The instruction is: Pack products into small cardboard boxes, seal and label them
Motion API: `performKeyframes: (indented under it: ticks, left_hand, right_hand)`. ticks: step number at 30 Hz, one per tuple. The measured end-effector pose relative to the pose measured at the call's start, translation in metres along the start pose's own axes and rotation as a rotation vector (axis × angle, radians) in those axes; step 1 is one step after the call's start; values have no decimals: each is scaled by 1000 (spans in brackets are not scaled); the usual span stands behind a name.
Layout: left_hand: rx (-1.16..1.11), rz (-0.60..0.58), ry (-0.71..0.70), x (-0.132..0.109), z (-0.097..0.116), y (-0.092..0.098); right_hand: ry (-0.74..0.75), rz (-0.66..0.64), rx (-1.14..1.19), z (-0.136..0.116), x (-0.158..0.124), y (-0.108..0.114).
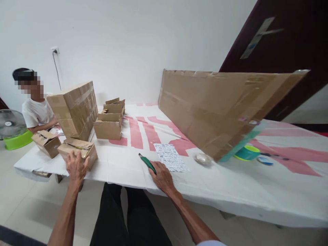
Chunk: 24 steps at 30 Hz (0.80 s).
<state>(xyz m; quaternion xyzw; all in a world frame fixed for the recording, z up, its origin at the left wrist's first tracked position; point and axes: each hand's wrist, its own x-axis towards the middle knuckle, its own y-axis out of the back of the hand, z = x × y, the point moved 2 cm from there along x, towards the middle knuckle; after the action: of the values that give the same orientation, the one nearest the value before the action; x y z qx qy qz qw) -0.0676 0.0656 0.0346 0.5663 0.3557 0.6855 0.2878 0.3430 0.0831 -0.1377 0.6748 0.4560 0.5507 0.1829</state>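
My left hand (77, 164) grips a small cardboard box (92, 158) near the table's front edge, its fingers curled over the top and front. The box's top flaps look slightly parted, with something yellowish in the gap. My right hand (164, 177) is closed around a green utility knife (148, 163), whose tip points up and left over the white cloth. Just beyond that hand lies a sheet of small printed labels (170, 157). Another small box (46, 143) stands left of the gripped one.
Behind my left hand rises a large taped carton (74, 109), beside several open boxes (107, 130). A big cardboard panel (217, 109) leans at right, near a tape roll (203, 159) and a teal-green ring (247, 153). A person (38, 111) sits at far left by a fan (11, 124).
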Motion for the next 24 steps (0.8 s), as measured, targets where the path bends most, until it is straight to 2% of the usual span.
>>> performKeyframes:
  ticks: [3,5,7,10,12,13,16,19,24]
  left_hand:
    - [-35,-16,-66,-16,32,5]
    - [-140,2,-124,-20,41,7]
    - [-299,73,-103,-13,33,9]
    - [-584,180,137,13,-6,7]
    - [-818,125,380,30,-36,-1]
    - [-874,84,437,37,-47,-5]
    - [-986,-50,474,42,-64,-17]
    - [-1060,-135,447,29,-58,-27]
    - [-1176,-258,371,-2,-25,-36]
  right_hand:
    - [13,16,6,1,-2,-1]
    - [26,27,10,1,-3,-1]
    - [36,32,12,2,-3,-1]
    - [41,28,13,1,-3,0]
    - [39,26,6,1,-3,0]
    - [36,27,1,1,-2,0]
    - [26,26,-3,1,-2,0]
    - [19,22,6,0,-2,1]
    - [-8,10,27,-1,-3,2]
